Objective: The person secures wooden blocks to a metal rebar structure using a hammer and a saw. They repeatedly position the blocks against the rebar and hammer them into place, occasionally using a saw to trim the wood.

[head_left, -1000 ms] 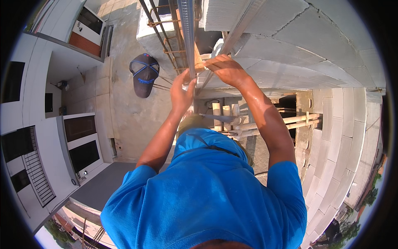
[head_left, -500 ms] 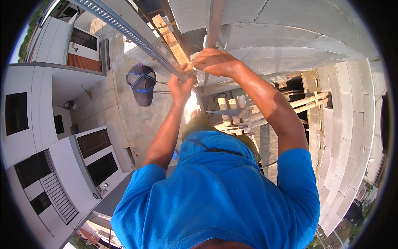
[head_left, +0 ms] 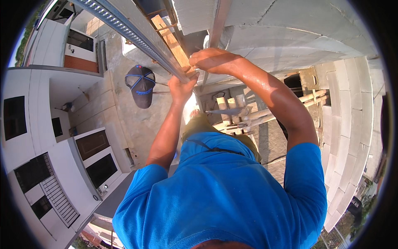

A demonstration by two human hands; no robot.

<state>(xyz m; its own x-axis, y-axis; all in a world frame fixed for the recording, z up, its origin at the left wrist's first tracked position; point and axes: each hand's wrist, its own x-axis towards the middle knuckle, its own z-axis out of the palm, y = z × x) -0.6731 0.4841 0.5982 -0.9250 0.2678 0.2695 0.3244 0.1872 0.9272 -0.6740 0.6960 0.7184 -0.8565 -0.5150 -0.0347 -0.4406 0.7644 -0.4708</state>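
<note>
My left hand (head_left: 181,88) is closed around the lower end of a perforated metal channel (head_left: 124,31), which slants up to the upper left. Its thumb points toward the bottom of a pale wooden plank (head_left: 171,40) beside the channel. Against that plank's lower end, my right hand (head_left: 211,61) has its fingers pinched together from the right. Whatever lies between those fingertips is hidden. A reddish-brown upright bar (head_left: 219,20) runs just above my right hand, along the grey block wall.
Grey block walls (head_left: 298,41) curve along the top and right. Below my right arm lie bamboo poles (head_left: 265,118) and a pointed grey blade (head_left: 226,111). A dark cap (head_left: 141,88) with blue trim is left of my left hand. White houses (head_left: 62,157) stand far left.
My right elbow has swung outward to the right, and the right hand has shifted slightly left along the plank's end. My left hand stays nearly in place on the channel.
</note>
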